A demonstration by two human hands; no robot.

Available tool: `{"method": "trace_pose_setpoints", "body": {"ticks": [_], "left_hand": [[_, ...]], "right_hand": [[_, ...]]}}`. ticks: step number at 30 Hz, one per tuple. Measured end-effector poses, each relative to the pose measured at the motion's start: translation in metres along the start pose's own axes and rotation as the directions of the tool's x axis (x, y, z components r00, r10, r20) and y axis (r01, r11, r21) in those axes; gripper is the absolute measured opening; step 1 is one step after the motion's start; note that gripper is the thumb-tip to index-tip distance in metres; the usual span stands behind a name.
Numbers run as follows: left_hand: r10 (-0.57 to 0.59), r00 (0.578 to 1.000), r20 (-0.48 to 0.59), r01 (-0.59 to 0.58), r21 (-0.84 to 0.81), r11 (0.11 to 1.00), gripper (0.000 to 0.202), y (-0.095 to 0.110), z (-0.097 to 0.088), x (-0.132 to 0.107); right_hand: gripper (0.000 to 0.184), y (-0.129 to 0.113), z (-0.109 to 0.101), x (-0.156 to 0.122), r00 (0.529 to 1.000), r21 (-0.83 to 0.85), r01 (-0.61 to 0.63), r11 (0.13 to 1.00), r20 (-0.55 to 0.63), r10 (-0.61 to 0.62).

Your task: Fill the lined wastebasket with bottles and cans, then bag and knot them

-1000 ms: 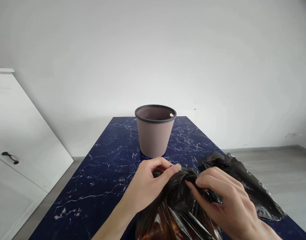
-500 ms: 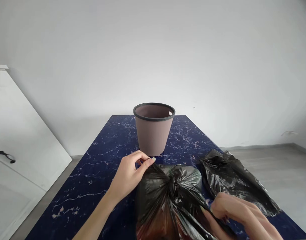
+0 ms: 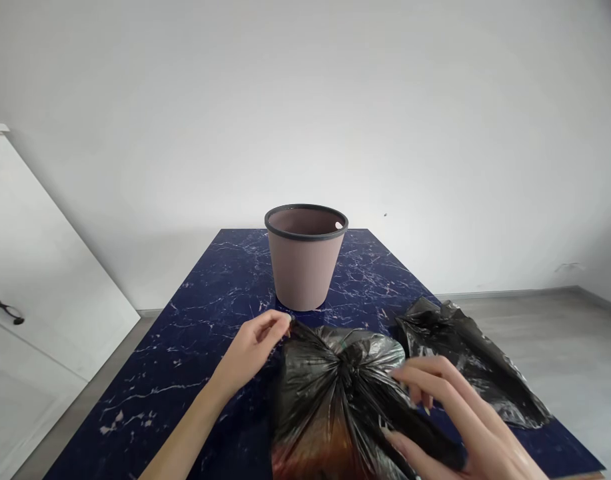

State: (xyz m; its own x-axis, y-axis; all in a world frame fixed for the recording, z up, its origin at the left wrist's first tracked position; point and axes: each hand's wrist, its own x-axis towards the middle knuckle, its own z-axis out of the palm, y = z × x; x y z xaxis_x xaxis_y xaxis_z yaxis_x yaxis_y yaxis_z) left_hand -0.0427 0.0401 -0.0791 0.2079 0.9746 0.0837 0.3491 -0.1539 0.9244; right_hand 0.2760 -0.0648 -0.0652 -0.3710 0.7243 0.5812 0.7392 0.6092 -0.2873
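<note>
A filled black garbage bag (image 3: 315, 393), knotted on top, sits at the near side of the table, with reddish contents showing through the thin plastic. My left hand (image 3: 258, 343) is closed, pinching a twisted end of the bag and drawing it out to the left of the knot. Over the bag's right side, my right hand (image 3: 450, 413) is open, thumb and fingers apart. Another twisted end of the bag lies loose below its palm, running toward the lower right. The right fingertips are close to the plastic; whether they touch it I cannot tell.
Beyond the bag, a brownish-pink bin (image 3: 305, 273) with a dark rim stands upright on the blue marbled table (image 3: 185, 327). A second, flat black bag (image 3: 475, 367) lies along the right edge. A white cabinet (image 3: 40, 267) stands at left, a pale wall behind.
My right hand has let go of the right twisted end and spread its fingers, moving up toward the knot. My left hand has shifted slightly left, still pinching its end.
</note>
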Motion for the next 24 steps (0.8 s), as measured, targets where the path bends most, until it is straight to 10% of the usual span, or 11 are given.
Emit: {"method": "trace_pose_setpoints", "body": {"ticks": [11, 18, 24], "left_hand": [[-0.015, 0.999, -0.041, 0.017, 0.052, 0.998, 0.062, -0.068, -0.01, 0.038], [0.014, 1.0, -0.017, -0.013, 0.078, 0.997, 0.057, -0.066, -0.01, 0.026], [0.012, 1.0, 0.011, -0.013, 0.098, 0.995, 0.057, -0.065, -0.012, 0.022]], "right_hand": [[0.024, -0.005, 0.038, 0.049, 0.984, -0.031, 0.166, 0.986, 0.076, -0.163], [0.023, -0.009, -0.006, 0.044, 0.988, 0.014, 0.121, 0.993, -0.104, -0.119], [0.021, 0.031, -0.063, 0.067, 0.908, 0.059, -0.239, 0.969, -0.341, 0.245]]}}
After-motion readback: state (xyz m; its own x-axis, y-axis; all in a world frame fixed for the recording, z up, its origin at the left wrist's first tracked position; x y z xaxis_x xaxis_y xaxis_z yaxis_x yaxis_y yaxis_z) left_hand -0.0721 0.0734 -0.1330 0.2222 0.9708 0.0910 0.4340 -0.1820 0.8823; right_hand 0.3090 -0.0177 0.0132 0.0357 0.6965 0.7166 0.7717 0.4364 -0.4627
